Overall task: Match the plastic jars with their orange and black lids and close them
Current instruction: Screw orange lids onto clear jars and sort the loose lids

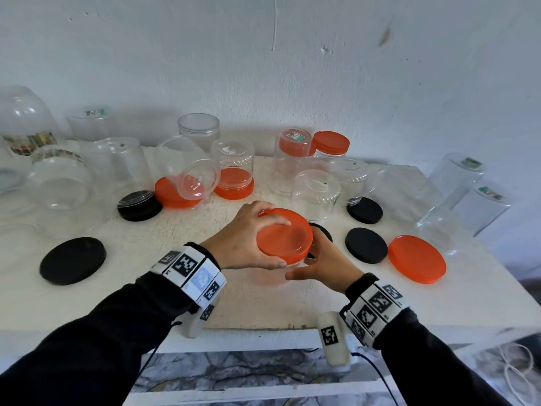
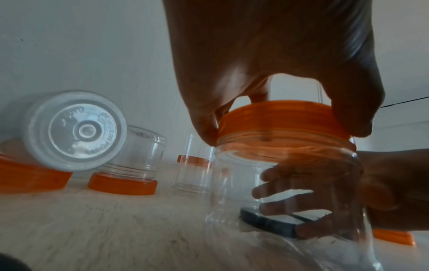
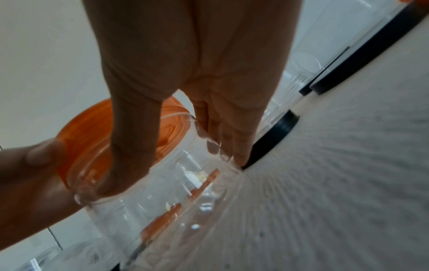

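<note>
both hands on 1 jar: left grip clamps 1 orange lid, right grip wraps jar body.

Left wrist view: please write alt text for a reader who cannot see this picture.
The left hand grips an orange lid from above on the mouth of a clear plastic jar, while the right hand holds the jar's body, its fingers visible through the plastic. Behind, on the pale table, more clear jars stand or lie among orange lids.
</note>
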Motion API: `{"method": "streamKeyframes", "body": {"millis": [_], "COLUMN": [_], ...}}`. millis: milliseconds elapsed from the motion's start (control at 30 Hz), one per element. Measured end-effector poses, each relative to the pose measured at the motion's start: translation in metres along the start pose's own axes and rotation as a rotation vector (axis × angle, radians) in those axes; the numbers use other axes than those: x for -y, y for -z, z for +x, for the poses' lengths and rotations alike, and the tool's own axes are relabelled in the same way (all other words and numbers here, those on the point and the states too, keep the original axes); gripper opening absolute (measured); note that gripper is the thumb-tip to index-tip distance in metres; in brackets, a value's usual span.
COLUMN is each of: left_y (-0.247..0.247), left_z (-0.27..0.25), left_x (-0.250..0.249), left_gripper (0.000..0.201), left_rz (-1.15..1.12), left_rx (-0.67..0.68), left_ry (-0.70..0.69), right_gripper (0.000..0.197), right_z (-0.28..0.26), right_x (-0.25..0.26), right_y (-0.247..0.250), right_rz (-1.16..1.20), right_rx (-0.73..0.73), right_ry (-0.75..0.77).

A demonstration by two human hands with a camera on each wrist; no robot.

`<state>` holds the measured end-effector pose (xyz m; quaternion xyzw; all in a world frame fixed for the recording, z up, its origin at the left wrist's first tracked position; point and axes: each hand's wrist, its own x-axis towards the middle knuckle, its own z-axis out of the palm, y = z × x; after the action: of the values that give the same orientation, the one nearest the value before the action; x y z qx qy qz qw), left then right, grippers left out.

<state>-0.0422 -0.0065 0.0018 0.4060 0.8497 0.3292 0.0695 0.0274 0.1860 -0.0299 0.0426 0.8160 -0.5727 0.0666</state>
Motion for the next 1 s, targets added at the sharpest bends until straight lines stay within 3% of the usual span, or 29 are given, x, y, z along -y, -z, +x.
{"method": "streamKeyframes", "body": {"millis": [100, 167, 300, 400, 500, 667, 867, 1000], "left_y": [-0.006, -0.010, -0.013, -0.017, -0.023, -0.025, -0.025, -0.026], "left_z": [0.004, 0.005, 0.005, 0.004, 0.005, 0.007, 0.006, 0.006], "left_x": [-0.004, -0.005, 0.001, 0.007, 0.012, 0.015, 0.016, 0.016], "left_gripper": [0.077, 0.095, 0.125, 0.122, 0.119, 0.105, 0.112, 0.111], "left_rz": [-0.049, -0.117, -0.392, -0.496, -0.531, -0.591, -0.585, -0.589], "left_rx": [0.001, 0.007, 0.018, 0.041, 0.061, 0.073, 0.078, 0.060], "left_ry": [-0.008, 0.013, 0.171, 0.255, 0.268, 0.262, 0.272, 0.274], "right_gripper": [0.087, 0.090, 0.118, 0.113, 0.102, 0.096, 0.092, 0.091], "right_z": [-0.003, -0.005, -0.012, -0.013, -0.006, 0.012, 0.019, 0.020], "right_x": [-0.003, -0.003, 0.011, 0.046, 0.078, 0.096, 0.109, 0.109], "right_y": [0.006, 0.010, 0.028, 0.042, 0.038, 0.016, 0.016, 0.016], "right_rz": [0.005, -0.014, -0.135, -0.356, -0.730, -1.121, -1.194, -1.235], "right_rx": [-0.035, -0.027, 0.018, 0.049, 0.222, 0.399, 0.456, 0.392], "right_ry": [0.010, 0.005, 0.017, 0.114, 0.188, 0.104, 0.115, 0.140]}}
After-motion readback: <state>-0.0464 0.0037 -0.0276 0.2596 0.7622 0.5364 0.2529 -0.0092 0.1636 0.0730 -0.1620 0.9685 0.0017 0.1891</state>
